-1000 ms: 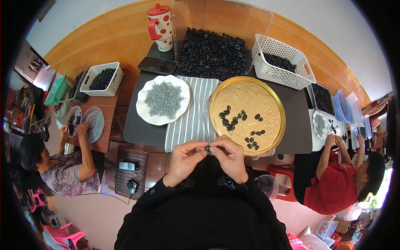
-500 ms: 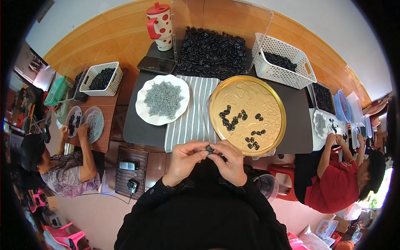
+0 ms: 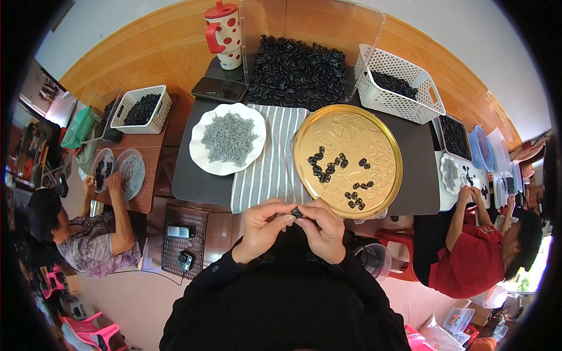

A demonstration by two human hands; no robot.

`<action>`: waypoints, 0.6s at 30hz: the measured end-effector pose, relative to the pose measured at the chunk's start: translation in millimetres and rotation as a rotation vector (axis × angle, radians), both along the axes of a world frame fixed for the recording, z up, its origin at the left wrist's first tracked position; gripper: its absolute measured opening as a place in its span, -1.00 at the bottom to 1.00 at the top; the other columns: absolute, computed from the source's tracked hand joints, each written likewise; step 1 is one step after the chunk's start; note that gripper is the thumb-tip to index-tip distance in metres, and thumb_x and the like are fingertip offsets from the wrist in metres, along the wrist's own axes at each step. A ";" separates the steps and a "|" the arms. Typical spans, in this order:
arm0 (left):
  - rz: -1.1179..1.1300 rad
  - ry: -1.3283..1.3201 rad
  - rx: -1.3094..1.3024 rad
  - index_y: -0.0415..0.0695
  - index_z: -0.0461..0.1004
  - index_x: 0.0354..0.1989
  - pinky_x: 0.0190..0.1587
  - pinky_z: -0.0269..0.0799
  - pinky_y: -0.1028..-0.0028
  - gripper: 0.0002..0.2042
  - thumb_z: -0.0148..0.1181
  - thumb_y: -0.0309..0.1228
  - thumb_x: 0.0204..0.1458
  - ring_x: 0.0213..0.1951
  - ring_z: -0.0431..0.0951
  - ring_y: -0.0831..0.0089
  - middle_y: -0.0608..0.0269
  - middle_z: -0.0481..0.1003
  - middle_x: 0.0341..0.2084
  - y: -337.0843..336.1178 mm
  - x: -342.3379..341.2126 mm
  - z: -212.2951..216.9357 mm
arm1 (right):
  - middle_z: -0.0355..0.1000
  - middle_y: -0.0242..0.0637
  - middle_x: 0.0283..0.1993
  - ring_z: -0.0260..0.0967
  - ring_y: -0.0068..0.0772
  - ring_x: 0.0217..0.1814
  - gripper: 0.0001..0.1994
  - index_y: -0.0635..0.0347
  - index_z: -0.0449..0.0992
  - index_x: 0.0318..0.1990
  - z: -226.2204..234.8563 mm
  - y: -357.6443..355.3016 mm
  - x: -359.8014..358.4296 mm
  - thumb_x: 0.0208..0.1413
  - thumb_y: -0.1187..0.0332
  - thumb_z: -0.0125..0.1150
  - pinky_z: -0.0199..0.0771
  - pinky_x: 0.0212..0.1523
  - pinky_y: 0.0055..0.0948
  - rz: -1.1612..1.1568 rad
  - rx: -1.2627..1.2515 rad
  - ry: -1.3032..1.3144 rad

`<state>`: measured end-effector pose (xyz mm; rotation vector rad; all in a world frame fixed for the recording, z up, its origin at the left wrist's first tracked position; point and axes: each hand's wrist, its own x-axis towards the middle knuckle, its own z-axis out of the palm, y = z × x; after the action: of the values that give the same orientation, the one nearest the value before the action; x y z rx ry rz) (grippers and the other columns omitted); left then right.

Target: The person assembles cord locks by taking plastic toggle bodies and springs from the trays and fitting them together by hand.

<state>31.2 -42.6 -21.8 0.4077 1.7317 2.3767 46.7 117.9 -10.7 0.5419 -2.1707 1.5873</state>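
Close together at the table's near edge, my left hand (image 3: 264, 227) and my right hand (image 3: 322, 229) pinch one small black plastic part (image 3: 297, 213) between their thumbs and forefingers. Its finer details are hidden by the fingertips. Just beyond, to the right, lies a round gold tray (image 3: 383, 158) with several small black parts (image 3: 324, 172) scattered on it in loose groups. A white scalloped plate (image 3: 199, 158) heaped with small grey screw-like pieces (image 3: 229, 137) sits to the left. Between plate and tray a grey-and-white striped cloth (image 3: 266, 187) hangs over the table edge.
A clear-walled bin of black parts (image 3: 298, 70) stands at the back, beside a white basket (image 3: 404, 108). A phone (image 3: 219, 89) and a red-dotted tumbler (image 3: 225, 35) are back left. One person (image 3: 99, 234) works at left, another in red (image 3: 468, 257) at right.
Both hands have shifted very slightly right and down with the black part, and its angle between the fingertips has changed. The tray and plate look the same.
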 end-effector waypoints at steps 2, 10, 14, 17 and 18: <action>0.014 0.022 -0.010 -0.26 0.53 -0.12 -0.48 0.29 0.67 -0.78 0.15 -0.65 0.04 -0.49 0.37 0.66 0.29 0.44 -0.43 0.9 1.0 1.4 | 0.45 -0.15 -0.30 0.43 -0.41 -0.38 -0.73 0.39 0.47 -0.19 2.2 -0.6 0.6 -0.11 0.70 0.27 0.40 -0.39 -0.56 -0.010 -0.009 0.005; 0.059 0.281 -0.101 -0.29 0.48 -0.14 -0.44 0.30 0.61 -0.79 0.11 -0.67 0.04 -0.47 0.40 0.55 0.22 0.44 -0.45 5.1 5.6 5.6 | 0.43 -0.13 -0.36 0.41 -0.34 -0.44 -0.75 0.39 0.46 -0.22 6.4 0.6 6.6 -0.12 0.69 0.26 0.37 -0.46 -0.53 -0.031 0.021 0.082; 0.038 0.358 -0.070 -0.31 0.49 -0.15 -0.47 0.31 0.64 -0.81 0.13 -0.65 0.04 -0.48 0.40 0.61 0.20 0.45 -0.38 7.1 4.7 3.0 | 0.41 -0.13 -0.38 0.39 -0.30 -0.48 -0.76 0.40 0.45 -0.23 8.1 4.7 9.5 -0.13 0.69 0.25 0.36 -0.48 -0.50 0.012 -0.003 0.112; 0.043 0.376 -0.064 -0.32 0.49 -0.15 -0.47 0.32 0.64 -0.81 0.13 -0.65 0.04 -0.48 0.41 0.58 0.19 0.45 -0.39 9.2 3.8 6.3 | 0.41 -0.13 -0.40 0.38 -0.34 -0.48 -0.76 0.38 0.46 -0.24 13.7 5.3 7.4 -0.13 0.68 0.25 0.34 -0.49 -0.54 0.011 -0.017 0.128; 0.013 0.310 -0.055 -0.31 0.48 -0.13 -0.44 0.33 0.63 -0.79 0.13 -0.66 0.04 -0.45 0.42 0.58 0.19 0.45 -0.39 8.8 2.7 8.6 | 0.41 -0.13 -0.40 0.38 -0.34 -0.48 -0.76 0.38 0.46 -0.24 13.6 6.3 7.4 -0.13 0.68 0.25 0.34 -0.49 -0.54 0.010 -0.012 0.128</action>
<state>33.9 -33.8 -13.2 0.7948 1.9234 2.3697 54.1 124.2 2.9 0.6330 -2.0661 1.5263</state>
